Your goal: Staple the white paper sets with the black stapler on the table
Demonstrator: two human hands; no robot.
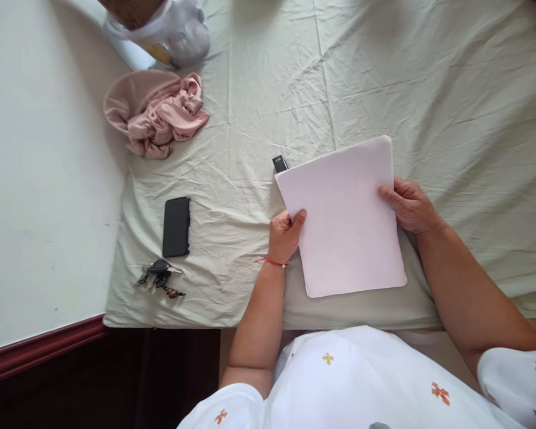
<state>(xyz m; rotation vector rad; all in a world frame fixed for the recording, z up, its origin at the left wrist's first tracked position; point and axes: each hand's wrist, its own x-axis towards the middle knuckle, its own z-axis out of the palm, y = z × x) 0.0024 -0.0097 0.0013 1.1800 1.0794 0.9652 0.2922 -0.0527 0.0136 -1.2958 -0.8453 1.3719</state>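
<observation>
Head view: your stack of paper [346, 217] sits just above the near edge of the bed [451, 89], tilted slightly, its top leaning to the right. Your left hand [284, 235] grips the left edge, thumb on top and fingers underneath; your right hand [411, 205] clasps the right edge the same way. Holding opposite edges likely keeps the sheets squared and stops them from sagging or fanning out.

A small black object [280, 162] protrudes from behind the upper left corner of the stack; its type cannot be determined. Further left, a black phone [177, 226] lies flat on the sheet, with a bunch of keys [159, 277] just below it, both set well apart from the paper. A crumpled pink cloth [156, 113] rests near the top left edge of the bed. Beyond it sits a translucent plastic bag [178, 30]; its contents are blurred, apart from something white and yellow showing at its lower edge.
</observation>
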